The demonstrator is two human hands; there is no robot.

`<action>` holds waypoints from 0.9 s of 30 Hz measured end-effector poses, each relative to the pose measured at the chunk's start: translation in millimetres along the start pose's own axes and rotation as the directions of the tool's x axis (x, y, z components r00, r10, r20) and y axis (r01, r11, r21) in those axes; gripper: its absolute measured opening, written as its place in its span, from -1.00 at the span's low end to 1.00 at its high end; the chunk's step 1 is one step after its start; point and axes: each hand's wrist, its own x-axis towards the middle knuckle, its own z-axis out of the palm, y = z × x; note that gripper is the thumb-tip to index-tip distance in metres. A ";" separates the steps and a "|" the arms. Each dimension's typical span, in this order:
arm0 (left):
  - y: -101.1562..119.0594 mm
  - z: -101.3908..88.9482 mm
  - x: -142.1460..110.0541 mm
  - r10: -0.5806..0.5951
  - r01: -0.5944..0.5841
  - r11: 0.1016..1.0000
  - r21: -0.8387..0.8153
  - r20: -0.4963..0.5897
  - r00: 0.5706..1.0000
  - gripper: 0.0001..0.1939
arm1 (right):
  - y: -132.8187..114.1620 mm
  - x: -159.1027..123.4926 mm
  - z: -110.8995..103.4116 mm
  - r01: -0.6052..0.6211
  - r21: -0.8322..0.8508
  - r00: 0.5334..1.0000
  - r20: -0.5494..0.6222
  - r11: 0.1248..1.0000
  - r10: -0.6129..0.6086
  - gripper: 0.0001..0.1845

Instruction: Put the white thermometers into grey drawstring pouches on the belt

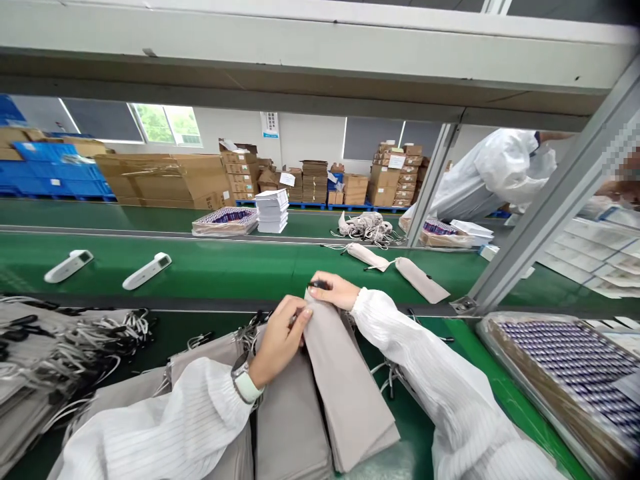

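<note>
A light grey drawstring pouch (345, 380) slants down from between both hands, its far end resting at the bench's near side. My left hand (281, 337), with a watch on the wrist, is closed on the left corner of its top edge. My right hand (334, 291) pinches the top right part by a black cord toggle (319, 285). Directly to the left lies a stack of similar pouches (293, 420). Further left, more pouches (30, 373) are heaped, with white cords and black toggles tangled at their ends.
Beyond my hands runs a green conveyor belt (260, 263) carrying two white handheld devices (147, 271) and two pouches (421, 279). On the right, a tray of batteries (570, 367) stands beside a metal post (555, 180). A co-worker in white sleeves (495, 167) is across the line.
</note>
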 end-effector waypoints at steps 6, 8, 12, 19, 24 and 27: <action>-7.8 0.6 8.1 -0.109 0.104 0.989 -0.102 -0.042 0.993 -0.77 | -5.8 -3.5 2.0 -0.274 -0.347 0.930 0.141 0.897 0.339 -0.32; -7.7 -3.0 11.4 -0.131 0.128 0.989 -0.080 -0.034 0.991 -0.77 | -10.1 -3.8 1.9 -0.228 -0.387 0.972 -0.032 0.893 0.234 -0.34; 13.0 -22.0 13.9 -0.324 0.328 0.945 0.015 0.198 0.925 -0.74 | -8.0 -7.6 -19.6 -0.106 -0.549 0.846 -0.488 0.829 -0.215 -0.50; 58.9 -41.2 3.7 -0.306 0.461 0.862 -0.210 0.509 0.804 -0.63 | 14.0 -11.0 -72.3 -0.194 -0.373 0.834 -0.550 0.907 -0.048 -0.55; 50.0 -36.9 9.2 -0.207 0.257 0.853 -0.454 0.156 0.966 -0.71 | 5.4 -4.6 -18.0 -0.098 -0.053 0.973 0.203 0.994 0.107 -0.52; 42.8 -37.8 13.1 -0.135 0.154 0.860 -0.487 0.074 0.988 -0.75 | -1.5 -3.6 18.8 0.013 0.137 0.852 0.516 0.990 -0.083 -0.48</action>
